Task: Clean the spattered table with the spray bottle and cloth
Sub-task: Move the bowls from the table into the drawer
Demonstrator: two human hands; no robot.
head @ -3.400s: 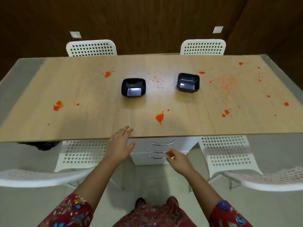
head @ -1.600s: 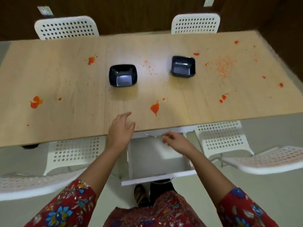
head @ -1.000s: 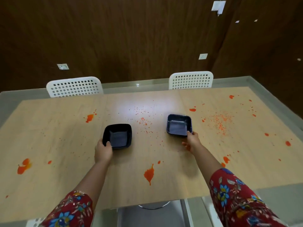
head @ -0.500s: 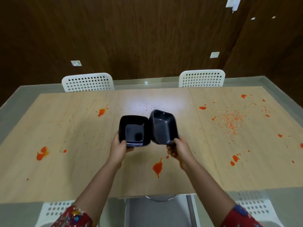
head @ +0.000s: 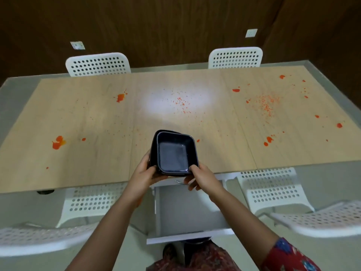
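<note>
Table (head: 82, 163) spans mid-frame. Orange spatters (head: 58, 142) all over it: big blob at left, fine speckle at centre, denser patch upper right. Left hand (head: 143, 176) grips the left side of two nested black bowls (head: 173, 153), thumb curled over the rim. Right hand (head: 203, 178) pinches their lower-right corner. Bowls held over the table's near edge, centre frame. White drawer (head: 187, 212) stands open just below. White chairs (head: 269, 188) at lower left and right.

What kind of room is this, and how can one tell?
Probably a dining area: a long light-wood table spattered orange-red, white perforated plastic chairs along both its long sides, and two nested black square bowls held over it.
</note>
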